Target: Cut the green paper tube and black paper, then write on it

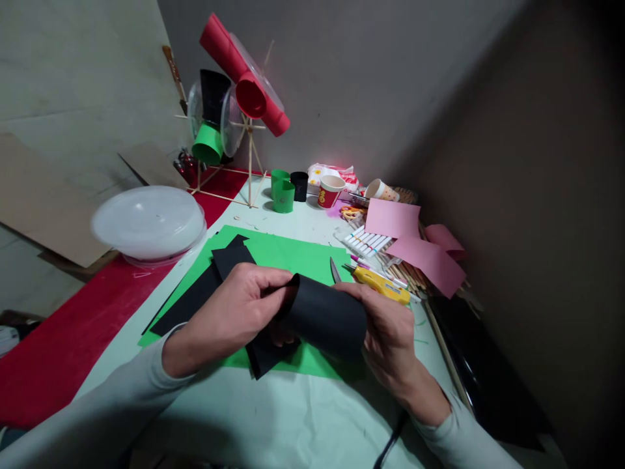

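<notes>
A sheet of black paper [326, 319], curled into a tube, is held above the table between both hands. My left hand [244, 306] pinches its left rim with thumb and fingers. My right hand [388, 332] grips the other end, its fingers partly hidden behind the paper. Below lie green paper sheets [303, 251] with flat black paper pieces [195, 299] on top. Just beyond the tube, a pointed metal blade [334, 270] shows, its lower part hidden. A yellow glue gun [383, 284] rests near my right hand.
A wooden stick frame [250, 163] carries red, black and green paper tubes at the back. Small green cups [283, 197], a black cup [299, 187] and a red paper cup [331, 192] stand nearby. Clear plastic lids [149, 221] lie left; pink paper [393, 218] and markers [366, 241] lie right.
</notes>
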A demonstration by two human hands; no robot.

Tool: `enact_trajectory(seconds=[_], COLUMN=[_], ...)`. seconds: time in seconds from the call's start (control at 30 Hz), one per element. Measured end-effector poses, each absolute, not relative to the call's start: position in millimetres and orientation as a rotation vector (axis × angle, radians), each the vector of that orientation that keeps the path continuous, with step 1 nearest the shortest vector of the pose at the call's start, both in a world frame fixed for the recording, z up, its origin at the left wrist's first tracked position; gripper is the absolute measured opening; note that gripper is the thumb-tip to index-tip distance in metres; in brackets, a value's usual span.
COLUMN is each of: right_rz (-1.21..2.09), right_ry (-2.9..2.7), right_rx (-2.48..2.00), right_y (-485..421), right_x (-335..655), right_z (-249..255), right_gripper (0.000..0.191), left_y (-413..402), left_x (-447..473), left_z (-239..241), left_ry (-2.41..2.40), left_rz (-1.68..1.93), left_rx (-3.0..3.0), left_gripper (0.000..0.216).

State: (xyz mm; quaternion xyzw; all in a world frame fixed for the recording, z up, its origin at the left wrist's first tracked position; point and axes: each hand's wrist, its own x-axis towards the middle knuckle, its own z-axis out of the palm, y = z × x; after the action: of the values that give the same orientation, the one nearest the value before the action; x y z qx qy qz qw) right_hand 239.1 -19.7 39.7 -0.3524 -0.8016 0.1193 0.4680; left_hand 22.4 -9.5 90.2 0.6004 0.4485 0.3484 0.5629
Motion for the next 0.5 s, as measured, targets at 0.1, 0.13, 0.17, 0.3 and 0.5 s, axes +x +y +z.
enact_trajectory(seconds=[0.1,0.13,0.17,0.3,0.5], right_rz=[0.171,0.201,0.268,0.737,1.14], right_ry=[-1.984,-1.976,-1.967,-1.843,-1.469], right_rx=[-0.836,-0.858,-0.894,-1.056,-1.006], right_y=[-20,-20,-20,-21,-26], right_x=[239,238,237,233,233], right_z=[42,43,45,54,66], right_gripper=[0.035,0.033,0.031,0.018,0.023], left_y=[-6,-5,-3,2,10], left_x=[20,20,19,20,23], left_z=[91,90,89,79,64], left_ry=[1.006,0.99,0.976,0.927,0.908], left_rz=[0.712,0.695,0.687,0.709,0.877], left_rx=[1.376,1.354,1.329,1.174,0.938], left_gripper=[0.017,0.016,0.016,0.022,0.012])
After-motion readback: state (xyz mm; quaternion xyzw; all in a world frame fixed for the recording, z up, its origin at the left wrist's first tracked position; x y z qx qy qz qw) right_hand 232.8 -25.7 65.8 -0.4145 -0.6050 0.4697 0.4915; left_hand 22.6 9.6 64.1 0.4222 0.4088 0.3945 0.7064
